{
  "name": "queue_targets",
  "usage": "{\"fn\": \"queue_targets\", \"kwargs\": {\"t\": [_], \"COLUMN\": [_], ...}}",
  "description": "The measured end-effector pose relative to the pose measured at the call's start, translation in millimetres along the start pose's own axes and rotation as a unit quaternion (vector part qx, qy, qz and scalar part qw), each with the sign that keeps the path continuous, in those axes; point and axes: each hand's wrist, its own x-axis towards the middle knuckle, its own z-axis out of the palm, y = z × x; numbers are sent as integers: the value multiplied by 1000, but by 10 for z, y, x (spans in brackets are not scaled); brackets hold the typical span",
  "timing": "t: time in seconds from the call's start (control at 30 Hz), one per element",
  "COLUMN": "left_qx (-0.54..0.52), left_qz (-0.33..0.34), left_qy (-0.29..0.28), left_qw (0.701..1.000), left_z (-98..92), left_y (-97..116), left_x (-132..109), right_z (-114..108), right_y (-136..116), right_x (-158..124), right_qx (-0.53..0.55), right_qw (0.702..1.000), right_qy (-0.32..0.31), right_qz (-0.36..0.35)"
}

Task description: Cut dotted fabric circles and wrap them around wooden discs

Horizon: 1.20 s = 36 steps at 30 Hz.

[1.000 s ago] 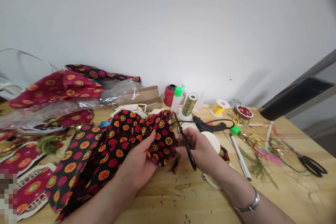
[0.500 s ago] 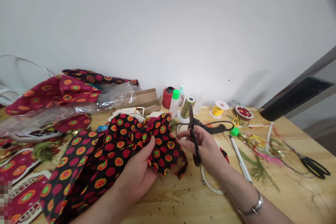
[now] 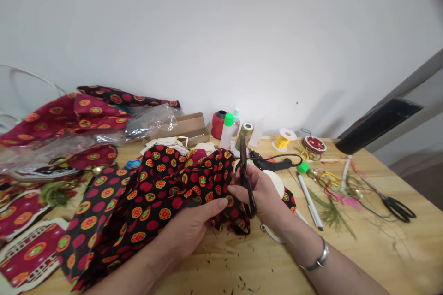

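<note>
Black fabric (image 3: 152, 189) with red dots and orange flowers lies bunched over the table's left and middle. My left hand (image 3: 194, 226) grips its right part, the thumb on top and the other fingers hidden under the cloth. In my right hand (image 3: 265, 198) is a dark pair of scissors (image 3: 246, 177), held upright beside the fabric's right edge, fingers closed round it. A pale ring-shaped piece (image 3: 272, 233) and a white disc (image 3: 275, 182) lie partly behind my right hand. Small dark snippets (image 3: 228, 262) are scattered on the wood below the fabric.
Along the wall stand a red thread cone (image 3: 218, 126), a green-capped bottle (image 3: 227, 131), an olive thread cone (image 3: 245, 136) and a yellow spool (image 3: 284, 139). To the right lie a white pen (image 3: 309, 200), tangled threads and black-handled scissors (image 3: 398, 208). Fabric-covered shapes (image 3: 32, 253) fill the left.
The scissors and my right hand have moved nearer the fabric. My left hand has shifted right along the cloth, whose raised right part is now lower and bunched. The view has shifted slightly.
</note>
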Motion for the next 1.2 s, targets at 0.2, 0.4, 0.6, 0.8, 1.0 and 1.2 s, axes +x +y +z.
{"fn": "queue_targets", "kwargs": {"t": [0.2,0.4,0.6,0.8,1.0,1.2], "left_qx": [24,-23,-57,-92,-103,-107], "left_qz": [-15,-5,31,71,88,97], "left_qy": [1,32,137,192,145,138], "left_qw": [1000,999,988,974,980,980], "left_z": [8,23,9,-11,-81,-109], "left_y": [-9,88,300,420,477,488], "left_x": [-23,-7,54,79,86,94], "right_z": [12,-35,-115,-178,-39,-4], "right_y": [25,23,-42,-12,-65,-129], "right_x": [-19,51,31,-133,-249,-295], "right_qx": [8,-19,-39,-204,-288,-339], "right_qw": [1000,998,995,967,935,917], "right_qy": [11,43,51,-92,-188,-202], "right_qz": [9,-36,-72,-122,-86,-52]}}
